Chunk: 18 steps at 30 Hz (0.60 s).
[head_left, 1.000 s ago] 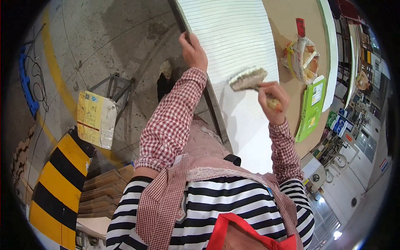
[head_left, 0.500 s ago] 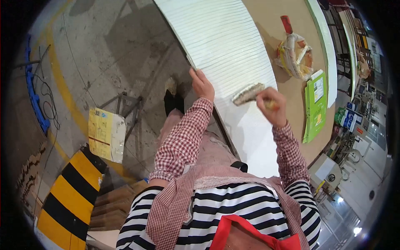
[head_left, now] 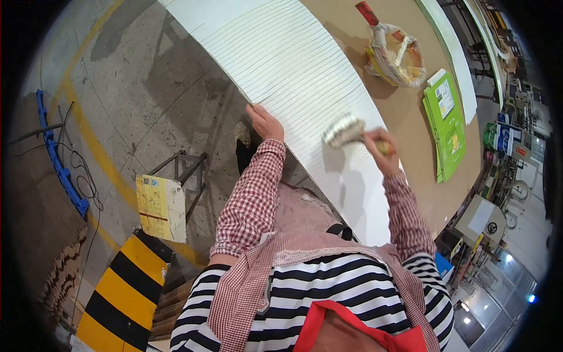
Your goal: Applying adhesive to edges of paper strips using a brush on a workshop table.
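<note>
Brush (head_left: 345, 130) over white lined sheets (head_left: 281, 53), contact unclear. Right hand (head_left: 381, 149) closed round it from brush's 4 o'clock, probably for free sweeping. Left hand (head_left: 267, 123) at 9 o'clock, on sheets' edge, likely steadying; can't tell if pinching. Plastic-wrapped pot (head_left: 378, 56), 1 o'clock, green packets (head_left: 444, 126), 3 o'clock: off the sheets, presumably handy but out of the way.

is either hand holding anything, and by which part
The right hand holds a brush by its handle. The left hand is at the edge of the white sheets; whether it grips them is unclear.
</note>
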Available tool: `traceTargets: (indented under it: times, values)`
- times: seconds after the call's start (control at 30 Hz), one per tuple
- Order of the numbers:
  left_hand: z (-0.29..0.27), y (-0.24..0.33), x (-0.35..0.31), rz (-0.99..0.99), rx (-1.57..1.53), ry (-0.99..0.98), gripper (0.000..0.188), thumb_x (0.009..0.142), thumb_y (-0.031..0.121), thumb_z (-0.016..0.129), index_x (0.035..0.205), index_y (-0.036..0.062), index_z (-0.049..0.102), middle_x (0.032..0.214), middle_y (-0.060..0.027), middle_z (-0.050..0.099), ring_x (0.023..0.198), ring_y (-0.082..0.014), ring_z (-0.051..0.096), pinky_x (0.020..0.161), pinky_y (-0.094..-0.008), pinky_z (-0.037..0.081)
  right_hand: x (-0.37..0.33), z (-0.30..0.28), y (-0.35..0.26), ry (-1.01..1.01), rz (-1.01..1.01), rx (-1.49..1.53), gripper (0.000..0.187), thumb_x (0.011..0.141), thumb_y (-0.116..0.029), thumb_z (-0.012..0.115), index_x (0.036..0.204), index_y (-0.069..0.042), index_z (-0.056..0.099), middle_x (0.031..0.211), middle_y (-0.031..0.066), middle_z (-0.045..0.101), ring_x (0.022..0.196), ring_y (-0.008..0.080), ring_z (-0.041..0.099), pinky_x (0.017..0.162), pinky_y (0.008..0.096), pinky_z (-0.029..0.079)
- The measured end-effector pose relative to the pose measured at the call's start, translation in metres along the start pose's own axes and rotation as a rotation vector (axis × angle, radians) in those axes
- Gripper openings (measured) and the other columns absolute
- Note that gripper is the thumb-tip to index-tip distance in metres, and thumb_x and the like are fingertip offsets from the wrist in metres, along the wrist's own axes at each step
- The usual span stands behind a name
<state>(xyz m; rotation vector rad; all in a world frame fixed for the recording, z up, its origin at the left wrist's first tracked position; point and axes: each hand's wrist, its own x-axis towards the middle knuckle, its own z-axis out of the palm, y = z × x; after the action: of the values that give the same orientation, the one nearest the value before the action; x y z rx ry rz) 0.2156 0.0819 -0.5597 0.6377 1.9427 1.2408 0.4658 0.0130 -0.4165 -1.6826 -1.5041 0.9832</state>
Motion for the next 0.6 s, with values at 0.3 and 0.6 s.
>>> traceTargets:
  times: [0.3, 0.6]
  values:
    - [0.000, 0.005, -0.001, -0.001, -0.007, 0.006, 0.061, 0.102, 0.042, 0.024, 0.139, -0.0062, 0.029, 0.128, -0.0314, 0.048, 0.117, -0.0423, 0.049, 0.094, -0.0431, 0.043, -0.045, -0.070, -0.032, 0.129, 0.201, 0.538, 0.019, 0.088, -0.009, 0.059, 0.105, -0.001, 0.057, 0.105, 0.0099, 0.062, 0.082, 0.0136, 0.061, 0.075, 0.0261, 0.050]
    - [-0.005, 0.010, -0.005, -0.007, 0.021, -0.038, 0.060, 0.102, 0.041, 0.025, 0.139, -0.0062, 0.029, 0.125, -0.0325, 0.049, 0.115, -0.0432, 0.049, 0.091, -0.0441, 0.043, 0.022, -0.074, -0.031, 0.151, 0.120, 1.181, 0.029, 0.097, -0.023, 0.052, 0.118, -0.002, 0.055, 0.123, 0.0156, 0.057, 0.099, 0.0184, 0.056, 0.090, 0.0303, 0.045]
